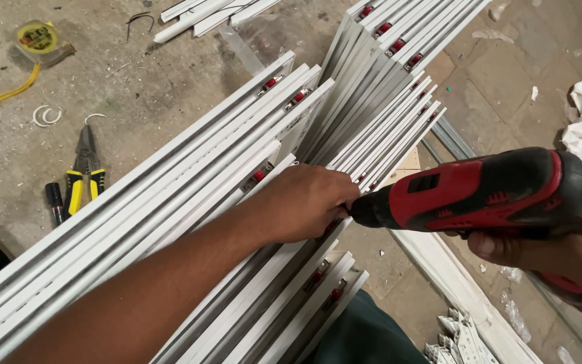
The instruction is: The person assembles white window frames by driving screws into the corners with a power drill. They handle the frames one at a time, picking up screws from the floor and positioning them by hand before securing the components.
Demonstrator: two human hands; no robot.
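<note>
Head view: my left hand [304, 202] clenched the white frame strips [190, 182] while the drill [479, 192], gripped in my right hand [540, 246], pointed leftward at its fingers [341, 192].

Single head-worn view: the scene is looked down on steeply from close above, white profiles [170, 202] filling the centre, concrete floor [8, 155] seen at upper left.

Smooth white profiles [170, 182], rough concrete floor [8, 155]
</note>
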